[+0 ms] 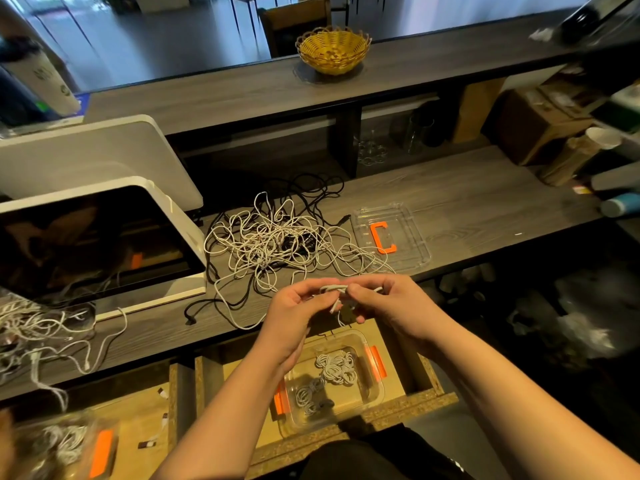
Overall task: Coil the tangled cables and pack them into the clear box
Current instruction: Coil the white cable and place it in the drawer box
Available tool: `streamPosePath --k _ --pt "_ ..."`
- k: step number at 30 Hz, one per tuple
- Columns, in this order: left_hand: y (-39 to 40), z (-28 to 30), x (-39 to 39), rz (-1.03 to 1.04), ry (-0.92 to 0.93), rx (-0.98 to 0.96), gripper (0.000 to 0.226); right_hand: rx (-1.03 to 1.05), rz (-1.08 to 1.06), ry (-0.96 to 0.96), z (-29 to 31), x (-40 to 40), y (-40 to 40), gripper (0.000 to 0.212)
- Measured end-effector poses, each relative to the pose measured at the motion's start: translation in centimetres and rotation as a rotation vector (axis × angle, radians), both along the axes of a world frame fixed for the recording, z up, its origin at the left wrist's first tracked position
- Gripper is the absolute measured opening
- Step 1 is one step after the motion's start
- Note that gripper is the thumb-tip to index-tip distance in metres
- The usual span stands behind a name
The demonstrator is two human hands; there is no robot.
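My left hand [294, 306] and my right hand [384, 299] meet above the counter's front edge, and both pinch a small white cable bundle [334, 291] between their fingertips; a short end hangs down from it. Behind the hands lies a big tangle of white and black cables [273, 240] on the dark wooden counter. Below the hands, on a lower shelf, stands the clear box [372, 396] with orange clips, holding two coiled white cables [337, 367].
The box's clear lid [412, 244] with an orange clip lies on the counter to the right of the tangle. A white monitor [104, 237] stands at left, more loose cables [41, 327] in front of it. Another clear box [62, 445] sits bottom left. A yellow basket [332, 50] stands on the upper ledge.
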State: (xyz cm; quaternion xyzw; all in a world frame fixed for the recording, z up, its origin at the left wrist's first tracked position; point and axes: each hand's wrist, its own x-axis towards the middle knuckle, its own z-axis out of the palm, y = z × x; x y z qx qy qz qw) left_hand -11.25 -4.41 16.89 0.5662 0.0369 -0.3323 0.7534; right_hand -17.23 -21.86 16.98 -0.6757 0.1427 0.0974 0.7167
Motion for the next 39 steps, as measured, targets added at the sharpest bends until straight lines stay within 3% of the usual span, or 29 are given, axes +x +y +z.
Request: streamPosePath --k 4,7,11,18,21,25,28,34,36,39 --pt "0.0 -0.5 0.4 0.016 0.063 0.148 0.023 -0.036 0.014 0.005 -0.4 0.0 0.1 0.027" --pt "0.2 -0.4 0.4 -0.198 0.073 0.344 0.034 -0.109 -0.005 -0.029 -0.8 0.0 0.0 0.025" --pt "0.4 -0.3 0.1 -0.340 0.089 0.314 0.037 -0.229 0.036 -0.085 -1.3 0.0 0.3 0.025" --pt "0.0 -0.8 -0.1 -0.238 -0.288 0.488 0.039 -0.685 0.039 -0.261 -1.4 -0.8 1.5 0.039" --pt "0.5 -0.3 0.4 -0.266 -0.511 0.560 0.042 -0.647 0.000 -0.294 -1.1 -0.9 1.6 0.037" --pt "1.1 1.0 1.2 -0.360 -0.537 0.422 0.041 -0.441 0.024 -0.314 -0.3 -1.0 0.3 0.025" --pt "1.7 1.6 1.8 -0.433 -0.459 0.324 0.039 -0.280 0.068 -0.296 0.9 -0.9 0.0 0.020" --pt "2.3 1.5 1.0 -0.331 -0.069 -0.161 0.041 -0.017 0.174 -0.205 2.3 -0.7 -1.4 0.025" --pt "2.2 1.2 1.0 -0.319 -0.064 -0.124 0.043 -0.061 0.180 -0.203 2.5 -0.7 -1.3 0.024" --pt "1.7 1.0 1.1 -0.351 -0.229 0.178 0.038 -0.281 0.148 -0.233 2.1 -0.9 -0.9 0.020"
